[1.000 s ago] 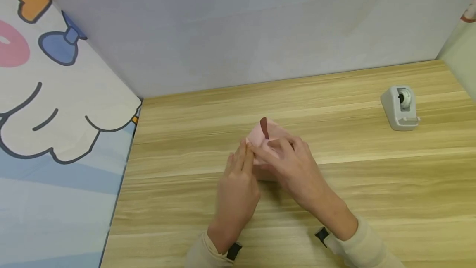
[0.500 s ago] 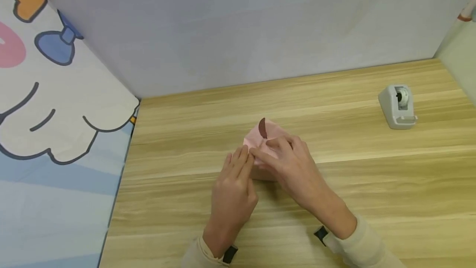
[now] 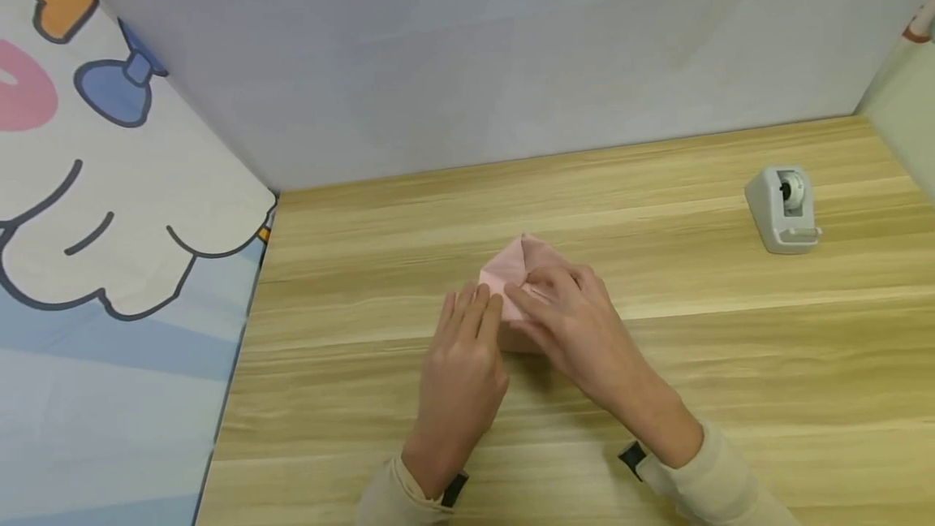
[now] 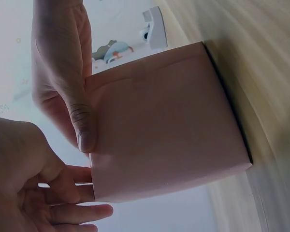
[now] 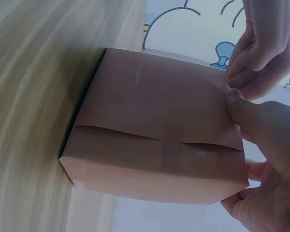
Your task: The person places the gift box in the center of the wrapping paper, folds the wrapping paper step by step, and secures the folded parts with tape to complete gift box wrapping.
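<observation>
A box wrapped in pink paper [image 3: 502,268] stands on the table, its top end folded into angled flaps with a peak at the back. My left hand [image 3: 460,360] lays nearly straight fingers along the near left top edge. My right hand [image 3: 580,331] pinches the paper at the top, thumb near the front edge and fingertips among the flaps. In the left wrist view, one flat side of the wrapped box [image 4: 159,130] faces me. An overlapping paper seam [image 5: 159,139] runs up the side in the right wrist view, with a strip of clear tape across it.
A grey tape dispenser [image 3: 780,211] with a roll stands at the back right of the wooden table [image 3: 351,266]. A pale wall [image 3: 511,63] rises behind the table, and a cartoon-printed panel [image 3: 139,209] borders its left side.
The dark brown sliver at the back of the top is out of sight, and pink creased flaps show there. My left fingers have slid slightly toward me; the right hand stays almost in place.
</observation>
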The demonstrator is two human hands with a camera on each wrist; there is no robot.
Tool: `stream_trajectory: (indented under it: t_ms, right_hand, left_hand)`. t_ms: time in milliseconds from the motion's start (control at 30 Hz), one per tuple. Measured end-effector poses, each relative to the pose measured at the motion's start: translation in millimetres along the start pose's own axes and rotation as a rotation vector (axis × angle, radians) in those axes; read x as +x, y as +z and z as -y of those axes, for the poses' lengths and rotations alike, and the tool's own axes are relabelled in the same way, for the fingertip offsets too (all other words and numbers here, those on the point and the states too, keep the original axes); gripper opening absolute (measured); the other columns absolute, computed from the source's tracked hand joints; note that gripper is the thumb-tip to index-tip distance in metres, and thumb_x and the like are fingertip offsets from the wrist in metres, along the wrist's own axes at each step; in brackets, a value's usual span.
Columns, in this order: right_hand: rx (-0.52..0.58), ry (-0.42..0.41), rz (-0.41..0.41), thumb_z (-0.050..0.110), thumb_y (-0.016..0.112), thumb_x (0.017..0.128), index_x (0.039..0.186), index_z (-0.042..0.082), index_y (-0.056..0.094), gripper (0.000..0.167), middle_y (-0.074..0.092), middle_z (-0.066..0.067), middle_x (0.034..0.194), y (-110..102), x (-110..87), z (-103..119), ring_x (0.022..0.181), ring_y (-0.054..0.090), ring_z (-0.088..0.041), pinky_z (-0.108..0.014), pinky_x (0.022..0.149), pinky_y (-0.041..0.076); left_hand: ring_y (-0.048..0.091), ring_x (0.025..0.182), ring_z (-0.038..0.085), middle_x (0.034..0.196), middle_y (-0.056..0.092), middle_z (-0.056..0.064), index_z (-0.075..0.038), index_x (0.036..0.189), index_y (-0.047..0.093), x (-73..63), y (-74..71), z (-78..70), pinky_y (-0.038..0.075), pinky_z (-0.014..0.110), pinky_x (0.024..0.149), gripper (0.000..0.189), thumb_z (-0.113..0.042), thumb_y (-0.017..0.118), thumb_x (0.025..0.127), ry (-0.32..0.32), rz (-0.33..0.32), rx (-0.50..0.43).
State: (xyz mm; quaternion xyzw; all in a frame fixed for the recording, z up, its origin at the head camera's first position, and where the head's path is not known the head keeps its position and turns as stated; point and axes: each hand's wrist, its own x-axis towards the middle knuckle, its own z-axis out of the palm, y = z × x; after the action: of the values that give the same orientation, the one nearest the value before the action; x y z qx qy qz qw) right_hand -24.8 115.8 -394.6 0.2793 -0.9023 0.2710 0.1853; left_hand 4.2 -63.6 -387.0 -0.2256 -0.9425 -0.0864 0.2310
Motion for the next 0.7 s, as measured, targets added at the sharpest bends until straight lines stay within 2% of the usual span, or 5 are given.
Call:
stream_trajectory:
  t_ms: [167, 400, 533, 633, 700]
  right_hand:
    - [0.024, 0.055, 0.031, 0.022, 0.086, 0.085, 0.130, 0.012, 0.074, 0.048, 0.058, -0.020, 0.139, -2, -0.6, -1, 0.117, 0.060, -0.037, -0.054, 0.101, 0.050]
    - [0.030, 0.116, 0.042, 0.028, 0.086, 0.086, 0.128, 0.001, 0.073, 0.051, 0.061, -0.021, 0.129, -5, -0.1, -1, 0.113, 0.059, -0.035, -0.049, 0.099, 0.052]
    - [0.039, 0.120, 0.042, 0.027, 0.086, 0.086, 0.128, 0.000, 0.071, 0.052, 0.061, -0.020, 0.130, -5, 0.5, -2, 0.114, 0.059, -0.036, -0.049, 0.098, 0.052]
    - [0.049, 0.134, 0.026, 0.024, 0.087, 0.085, 0.128, -0.003, 0.064, 0.056, 0.060, -0.021, 0.131, -6, -0.2, -3, 0.119, 0.059, -0.037, -0.050, 0.101, 0.053]
    - [0.054, 0.135, 0.013, 0.022, 0.087, 0.086, 0.124, -0.004, 0.062, 0.052, 0.060, -0.022, 0.132, -6, -1.4, -3, 0.122, 0.060, -0.038, -0.051, 0.103, 0.054]
  left_hand:
    - [0.067, 0.126, 0.033, 0.124, 0.071, 0.018, 0.000, 0.126, 0.072, 3.7, 4.5, 0.8, 0.048, 0.046, 0.116, 0.048, 0.008, 0.069, 0.079, 0.052, 0.010, 0.083]
    - [0.066, 0.122, 0.033, 0.117, 0.069, 0.014, 0.000, 0.118, 0.074, 9.3, 3.6, 2.4, 0.049, 0.044, 0.114, 0.037, 0.007, 0.063, 0.083, 0.107, -0.019, 0.129]
    - [0.063, 0.105, 0.027, 0.115, 0.069, 0.011, 0.001, 0.119, 0.073, 13.5, 5.8, 3.9, 0.053, 0.032, 0.101, 0.039, 0.007, 0.056, 0.084, 0.152, -0.033, 0.126]
    - [0.061, 0.095, 0.023, 0.115, 0.070, 0.009, -0.003, 0.124, 0.074, 14.3, 8.6, 4.9, 0.052, 0.029, 0.086, 0.045, 0.005, 0.058, 0.083, 0.175, -0.027, 0.110]
    - [0.061, 0.093, 0.022, 0.117, 0.071, 0.007, -0.005, 0.128, 0.073, 13.9, 10.1, 5.2, 0.052, 0.028, 0.082, 0.047, 0.005, 0.061, 0.083, 0.178, -0.022, 0.089]
